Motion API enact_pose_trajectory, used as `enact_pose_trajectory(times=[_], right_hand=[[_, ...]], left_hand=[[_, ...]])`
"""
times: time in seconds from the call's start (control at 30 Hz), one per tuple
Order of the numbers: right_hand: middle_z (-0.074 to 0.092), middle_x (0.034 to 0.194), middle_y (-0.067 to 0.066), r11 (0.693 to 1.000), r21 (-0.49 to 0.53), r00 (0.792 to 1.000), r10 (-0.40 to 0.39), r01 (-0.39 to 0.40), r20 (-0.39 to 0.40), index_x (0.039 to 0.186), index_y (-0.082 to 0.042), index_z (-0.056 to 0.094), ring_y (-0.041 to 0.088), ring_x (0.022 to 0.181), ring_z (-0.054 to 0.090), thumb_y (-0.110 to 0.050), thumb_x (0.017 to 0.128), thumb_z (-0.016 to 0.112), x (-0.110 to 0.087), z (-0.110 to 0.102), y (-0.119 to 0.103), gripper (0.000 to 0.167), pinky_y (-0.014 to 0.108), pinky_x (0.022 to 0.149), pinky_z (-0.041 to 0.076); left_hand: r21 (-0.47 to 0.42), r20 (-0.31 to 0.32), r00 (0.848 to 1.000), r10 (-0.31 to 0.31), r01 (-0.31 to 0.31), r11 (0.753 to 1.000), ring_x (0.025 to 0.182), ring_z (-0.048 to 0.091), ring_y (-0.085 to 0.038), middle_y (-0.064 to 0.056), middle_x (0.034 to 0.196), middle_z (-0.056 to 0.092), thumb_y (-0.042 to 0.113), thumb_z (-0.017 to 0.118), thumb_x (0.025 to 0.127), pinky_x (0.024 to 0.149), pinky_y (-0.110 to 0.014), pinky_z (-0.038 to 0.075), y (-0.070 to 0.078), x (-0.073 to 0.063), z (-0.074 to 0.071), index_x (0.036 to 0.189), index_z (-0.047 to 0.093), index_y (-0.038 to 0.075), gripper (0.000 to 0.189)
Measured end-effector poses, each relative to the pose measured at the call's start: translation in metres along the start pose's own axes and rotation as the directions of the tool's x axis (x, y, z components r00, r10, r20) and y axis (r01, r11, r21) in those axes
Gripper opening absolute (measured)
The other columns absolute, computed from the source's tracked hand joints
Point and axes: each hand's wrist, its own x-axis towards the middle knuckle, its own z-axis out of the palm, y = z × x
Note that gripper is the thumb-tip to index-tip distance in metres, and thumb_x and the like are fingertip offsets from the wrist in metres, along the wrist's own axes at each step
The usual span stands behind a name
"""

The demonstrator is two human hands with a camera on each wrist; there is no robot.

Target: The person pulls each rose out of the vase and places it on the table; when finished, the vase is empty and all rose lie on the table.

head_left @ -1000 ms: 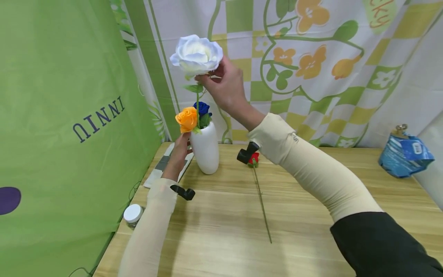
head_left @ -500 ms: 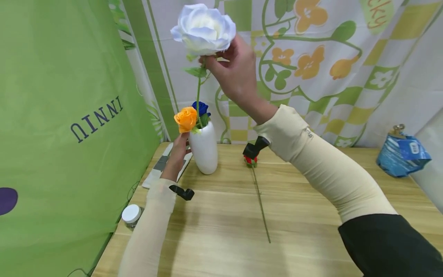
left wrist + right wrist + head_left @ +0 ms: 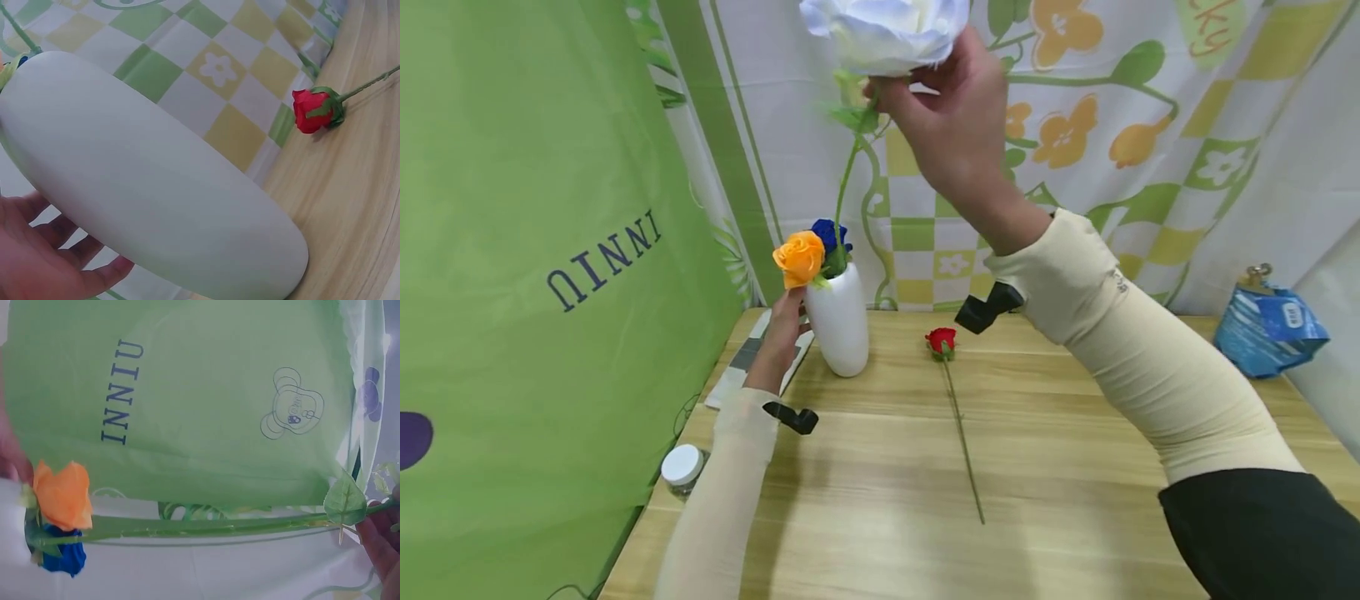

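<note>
In the head view, my right hand (image 3: pixel 958 125) pinches the stem of a white artificial rose (image 3: pixel 891 33) just under its large bloom. Its green stem slants down to the mouth of a white vase (image 3: pixel 839 321), where its lower end is hidden. An orange rose (image 3: pixel 799 257) and a blue rose (image 3: pixel 827 235) stand in the vase. My left hand (image 3: pixel 784 329) is at the vase's left side; in the left wrist view its loosely bent fingers (image 3: pixel 94 278) rest against the vase wall. The right wrist view shows the stem between thumb and fingers beside a leaf (image 3: pixel 345 501).
A red rose (image 3: pixel 941 342) with a long stem lies on the wooden table (image 3: pixel 880 475), right of the vase. A white-lidded jar (image 3: pixel 682 465) is by the left edge, with a flat grey-and-white item (image 3: pixel 745 358) beyond it. A blue bag (image 3: pixel 1270 329) stands at far right.
My right hand has moved up and to the right with the white rose, whose bloom now reaches the frame's top and whose stem leans more. The left hand has stayed at the vase.
</note>
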Motion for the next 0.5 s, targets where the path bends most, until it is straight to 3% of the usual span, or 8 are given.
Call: enact_pose_trajectory(times=[0.23, 0.43, 0.5], right_hand=[[0.070, 0.087, 0.006, 0.997, 0.075, 0.996, 0.003, 0.003, -0.085, 0.105, 0.003, 0.062, 0.021, 0.068, 0.070, 0.012, 0.082, 0.065, 0.002, -0.033, -0.004, 0.025, 0.029, 0.066, 0.060], [0.071, 0.086, 0.004, 1.000, 0.007, 0.998, -0.027, 0.028, -0.048, 0.109, 0.000, 0.063, 0.021, 0.067, 0.069, 0.010, 0.084, 0.063, 0.004, -0.054, -0.005, 0.027, 0.028, 0.066, 0.059], [0.071, 0.086, 0.005, 0.999, 0.009, 0.998, 0.038, -0.038, -0.049, 0.109, -0.001, 0.063, 0.020, 0.067, 0.069, 0.010, 0.083, 0.064, 0.001, -0.059, -0.006, 0.028, 0.027, 0.066, 0.059]], left_hand=[[0.006, 0.013, 1.000, -0.005, 0.005, 1.000, 0.140, 0.041, -0.034, -0.010, 0.155, 0.040, 0.059, 0.042, 0.101, 0.114, -0.058, 0.035, -0.003, 0.000, -0.002, 0.154, 0.038, 0.020, 0.066], [0.008, 0.003, 1.000, -0.007, 0.007, 1.000, 0.139, 0.042, -0.034, -0.010, 0.155, 0.040, 0.058, 0.040, 0.103, 0.114, -0.057, 0.036, -0.003, -0.003, -0.006, 0.154, 0.038, 0.018, 0.064], [0.008, 0.004, 1.000, -0.011, 0.011, 1.000, 0.139, 0.042, -0.034, -0.010, 0.155, 0.041, 0.058, 0.040, 0.103, 0.114, -0.056, 0.036, -0.002, -0.005, -0.006, 0.153, 0.038, 0.018, 0.064]])
